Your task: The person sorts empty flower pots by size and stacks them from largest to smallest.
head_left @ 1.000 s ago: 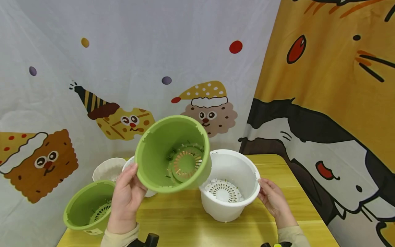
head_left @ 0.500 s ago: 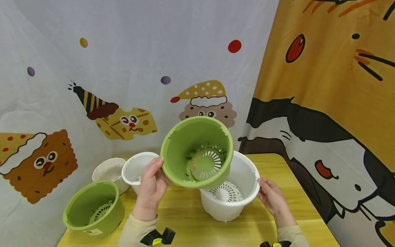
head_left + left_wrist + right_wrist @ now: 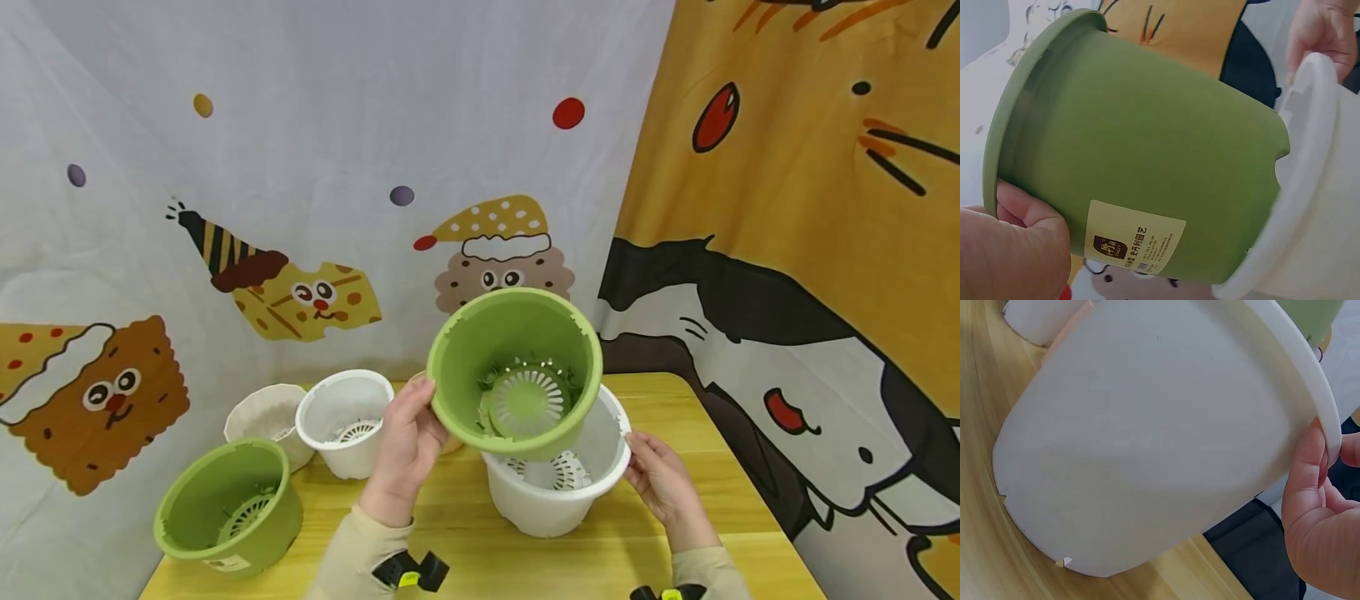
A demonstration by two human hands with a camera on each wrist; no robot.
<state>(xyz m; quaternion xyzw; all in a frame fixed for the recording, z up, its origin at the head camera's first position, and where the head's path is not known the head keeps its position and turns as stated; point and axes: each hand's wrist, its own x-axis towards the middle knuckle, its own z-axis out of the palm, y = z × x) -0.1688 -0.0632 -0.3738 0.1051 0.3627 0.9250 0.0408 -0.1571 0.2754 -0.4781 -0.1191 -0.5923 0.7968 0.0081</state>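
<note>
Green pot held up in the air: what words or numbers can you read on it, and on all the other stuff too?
"史丹利园艺": on the pale label of the held green pot.
Dark badge on that label: has markings, but too unclear to read.
Fine print around those words: too small to read.
Label on the other green pot: too small to read.
I can make out no other text.

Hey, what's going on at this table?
A person's left hand holds a green pot by its rim, tilted, its base at the mouth of a white pot. The right hand grips the white pot's rim. Farther left on the wooden table stand another green pot, a smaller white pot and a cream pot.
</note>
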